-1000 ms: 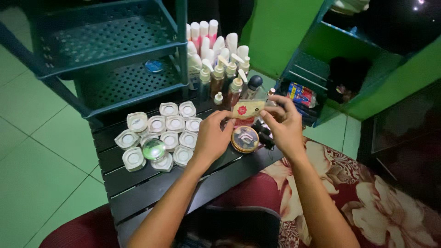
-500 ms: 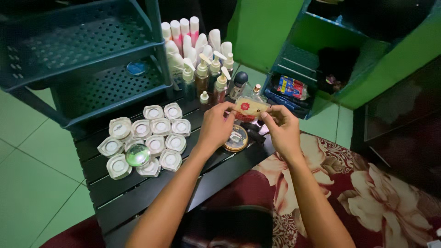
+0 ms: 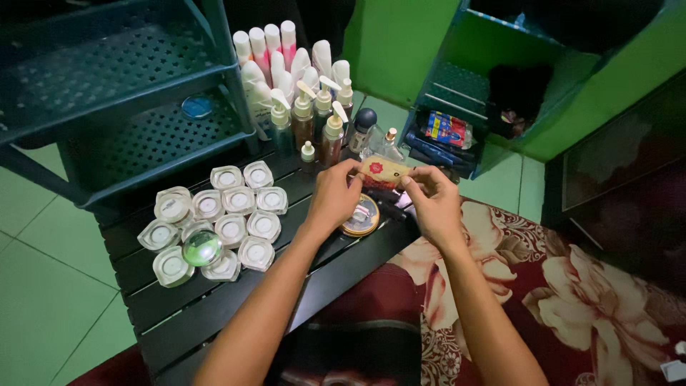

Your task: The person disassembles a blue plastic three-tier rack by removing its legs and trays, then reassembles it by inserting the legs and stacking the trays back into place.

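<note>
From the head view, both hands hold one small packet [image 3: 384, 171] up over the dark table [image 3: 214, 300]. The left hand [image 3: 334, 200] pinches its left end, at about 9 o'clock on the packet. The right hand [image 3: 432, 204] pinches its right end, at about 3 o'clock. The fingers of each hand are closed tight on the packet, so it sits between the two sets of fingertips.

I think the step is holding and working the packet with both hands. The next move needs a firm, gentle grip.

A round tin [image 3: 361, 214] lies just below, at 6 o'clock. White jars [image 3: 236, 211] sit at 9 o'clock, bottles [image 3: 304, 107] at 11 o'clock.
</note>
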